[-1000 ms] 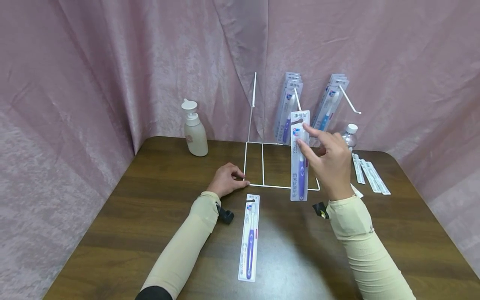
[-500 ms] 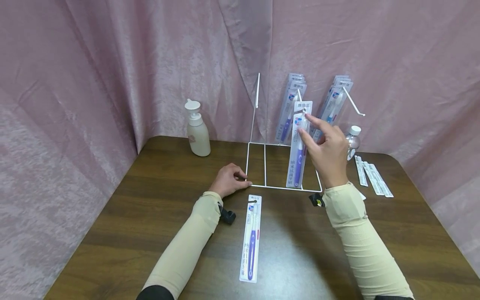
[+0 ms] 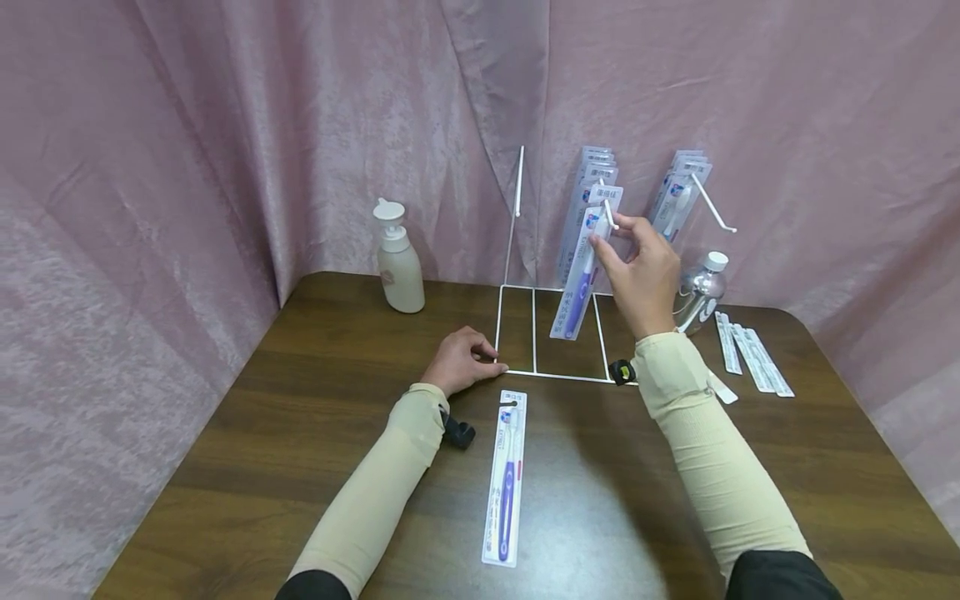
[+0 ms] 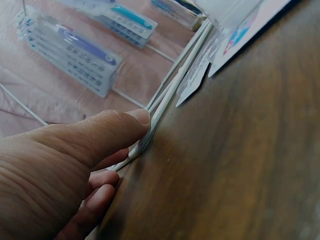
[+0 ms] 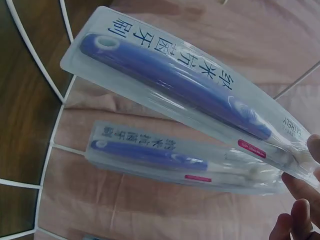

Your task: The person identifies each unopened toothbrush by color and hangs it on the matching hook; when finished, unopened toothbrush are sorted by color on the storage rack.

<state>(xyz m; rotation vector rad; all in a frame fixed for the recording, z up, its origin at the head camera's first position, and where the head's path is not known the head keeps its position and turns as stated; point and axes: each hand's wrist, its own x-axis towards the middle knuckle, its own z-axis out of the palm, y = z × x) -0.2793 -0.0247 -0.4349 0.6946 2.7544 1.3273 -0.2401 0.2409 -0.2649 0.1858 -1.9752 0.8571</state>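
Observation:
My right hand point(image 3: 647, 271) pinches a packaged purple toothbrush point(image 3: 579, 283) by its upper edge, between thumb and fingers. The middle hook's end point(image 3: 611, 215) shows in front of this pack near its top, and the pack's lower end tilts toward me. Behind it, several similar packs point(image 3: 572, 223) hang on the same hook. With thumb and fingers, my left hand point(image 3: 461, 360) grips the front left corner of the white wire rack point(image 3: 562, 377); the left wrist view shows the thumb point(image 4: 137, 119) on the wire. Another packaged purple toothbrush point(image 3: 504, 492) lies on the table before the rack.
Blue toothbrush packs point(image 3: 675, 198) hang on the right hook; the left hook point(image 3: 519, 183) is bare. A pump bottle point(image 3: 401, 271) stands left of the rack, a clear white-capped bottle point(image 3: 705, 287) to its right. Several narrow white packets point(image 3: 757, 358) lie at the right. A pink curtain point(image 3: 337, 125) hangs behind.
My right hand has moved the toothbrush pack up and back to the middle hook, whose end now shows in front of it. My left hand stays on the rack's corner.

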